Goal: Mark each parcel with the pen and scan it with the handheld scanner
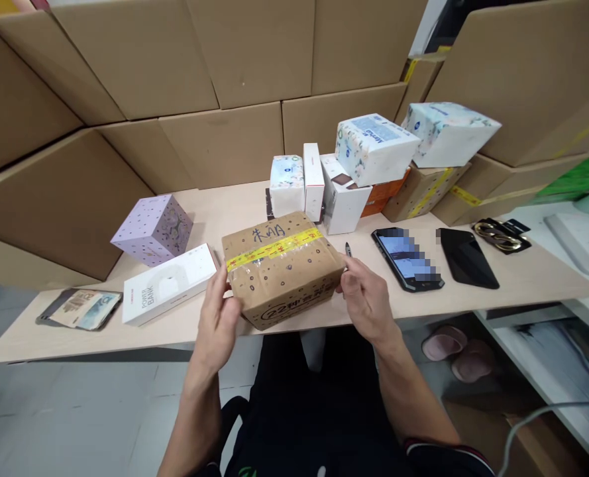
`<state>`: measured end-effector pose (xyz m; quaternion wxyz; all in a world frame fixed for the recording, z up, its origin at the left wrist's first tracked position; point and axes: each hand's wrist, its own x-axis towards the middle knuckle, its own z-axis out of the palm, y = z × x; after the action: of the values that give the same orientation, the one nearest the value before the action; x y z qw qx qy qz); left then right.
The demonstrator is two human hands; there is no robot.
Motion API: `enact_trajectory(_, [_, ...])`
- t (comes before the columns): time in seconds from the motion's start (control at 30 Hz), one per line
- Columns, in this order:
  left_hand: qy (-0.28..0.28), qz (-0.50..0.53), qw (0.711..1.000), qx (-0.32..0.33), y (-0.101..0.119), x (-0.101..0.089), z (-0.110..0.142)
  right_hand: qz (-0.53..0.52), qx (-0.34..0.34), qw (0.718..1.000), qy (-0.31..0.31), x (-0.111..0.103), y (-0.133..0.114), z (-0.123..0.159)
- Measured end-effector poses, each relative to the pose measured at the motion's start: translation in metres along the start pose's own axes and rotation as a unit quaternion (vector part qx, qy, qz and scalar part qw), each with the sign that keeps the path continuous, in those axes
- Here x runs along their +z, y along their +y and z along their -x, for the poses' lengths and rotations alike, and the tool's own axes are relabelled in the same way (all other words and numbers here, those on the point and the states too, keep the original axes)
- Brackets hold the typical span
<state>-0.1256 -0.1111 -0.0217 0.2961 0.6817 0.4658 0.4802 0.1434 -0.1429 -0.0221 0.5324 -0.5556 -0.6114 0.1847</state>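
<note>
Brown parcel (281,268) with yellow tape band, sitting at near edge of table (523,275), dead centre before me. At 9 o'clock, white power bank box (167,283) just beside it; lilac box (152,228) at 10. White cartons (319,182) crowd at 12. Pen (348,250) at 2, phone (407,258) at 3, nothing blocking. My left hand (219,318) pressed on parcel's left end, fingers spread; my right hand (364,295) cupping right end. Both holding parcel between them.

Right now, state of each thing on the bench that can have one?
Taped parcel: sealed, held between both hands.
Left hand: on its left side.
Right hand: on its right side, holding a pen.
Near phone: screen lit.
Far phone: screen dark.
Power bank box: closed, flat.
</note>
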Motion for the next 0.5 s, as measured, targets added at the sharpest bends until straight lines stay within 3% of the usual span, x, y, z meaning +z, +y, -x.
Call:
enact_trajectory(0.1, [-0.034, 0.068, 0.997, 0.011, 0.008, 0.004, 0.0, -0.04, -0.003, 0.999, 0.03, 0.004, -0.004, 0.008])
enact_trajectory(0.2, [-0.014, 0.115, 0.991, 0.065, 0.001, 0.01, 0.004, -0.045, -0.003, 0.997, 0.064, 0.004, 0.002, 0.022])
enact_trajectory(0.27, [0.002, 0.122, 0.989, 0.085, -0.008, 0.016, 0.009, -0.001, 0.016, 0.998, 0.061, 0.004, 0.009, 0.03])
enact_trajectory(0.4, [-0.009, 0.13, 0.99, 0.051, -0.022, 0.03, 0.02, 0.123, 0.042, 0.991, 0.035, 0.004, 0.022, 0.042])
enact_trajectory(0.5, [0.005, 0.121, 0.991, 0.048, -0.025, 0.035, 0.023, 0.15, 0.033, 0.988, 0.026, 0.001, 0.026, 0.047])
